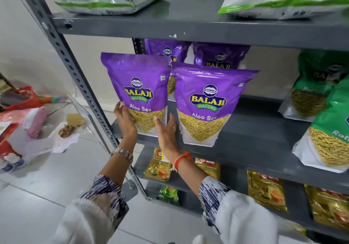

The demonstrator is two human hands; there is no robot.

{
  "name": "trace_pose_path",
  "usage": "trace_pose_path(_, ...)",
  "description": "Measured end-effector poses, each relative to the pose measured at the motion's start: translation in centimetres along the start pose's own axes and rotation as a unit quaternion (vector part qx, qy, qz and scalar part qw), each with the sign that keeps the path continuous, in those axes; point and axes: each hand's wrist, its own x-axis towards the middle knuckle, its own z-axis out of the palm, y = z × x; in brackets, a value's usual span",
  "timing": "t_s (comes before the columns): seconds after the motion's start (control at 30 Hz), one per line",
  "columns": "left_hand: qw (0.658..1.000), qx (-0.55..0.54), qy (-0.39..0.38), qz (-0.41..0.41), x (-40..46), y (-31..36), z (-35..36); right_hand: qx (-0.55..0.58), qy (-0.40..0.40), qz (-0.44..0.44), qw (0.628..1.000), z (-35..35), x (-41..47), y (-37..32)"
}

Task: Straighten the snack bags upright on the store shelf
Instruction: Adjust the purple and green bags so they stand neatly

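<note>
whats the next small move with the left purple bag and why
Probably close both hands on the front left purple bag and nudge it upright and back. It leans left at the shelf edge, its base near the front lip. The left hand and right hand flank its lower half, open.

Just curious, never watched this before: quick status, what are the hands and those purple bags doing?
Left hand and right hand open, flanking front-left purple bag. Bag upright at shelf edge; neighbour bag close beside. Nothing blocking.
</note>
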Motion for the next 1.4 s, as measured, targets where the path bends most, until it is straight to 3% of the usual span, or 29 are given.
trace_pose_path(0.1,0.996,-0.02,-0.06,-0.067,0.6,-0.2,0.1,0.011,0.031,0.015,0.999,0.7,1.4,-0.7)
trace_pose_path(0.2,0.991,-0.031,-0.079,-0.108,0.7,-0.2,-0.1,0.029,0.005,0.011,1.0,0.7,2.3,-0.9)
trace_pose_path(0.87,0.994,-0.011,-0.065,-0.091,0.4,-0.9,-1.3,0.07,0.003,-0.006,0.998,0.9,1.5,-0.5)
trace_pose_path(1.1,0.999,0.025,0.009,0.026,-2.7,-1.6,-1.2,0.04,0.014,-0.021,0.999,-0.3,-1.1,0.9)
trace_pose_path(1.23,0.988,0.066,0.073,0.121,-6.0,-2.5,-0.2,0.068,0.069,-0.014,0.995,-2.9,-3.1,2.8)
trace_pose_path(1.3,0.985,0.082,0.069,0.138,-7.2,-3.3,0.5,0.096,0.105,-0.01,0.99,-4.4,-3.9,3.7)
trace_pose_path(1.4,0.985,0.094,0.002,0.146,-9.4,-4.9,2.1,0.119,0.163,-0.019,0.979,-6.9,-4.9,4.5)
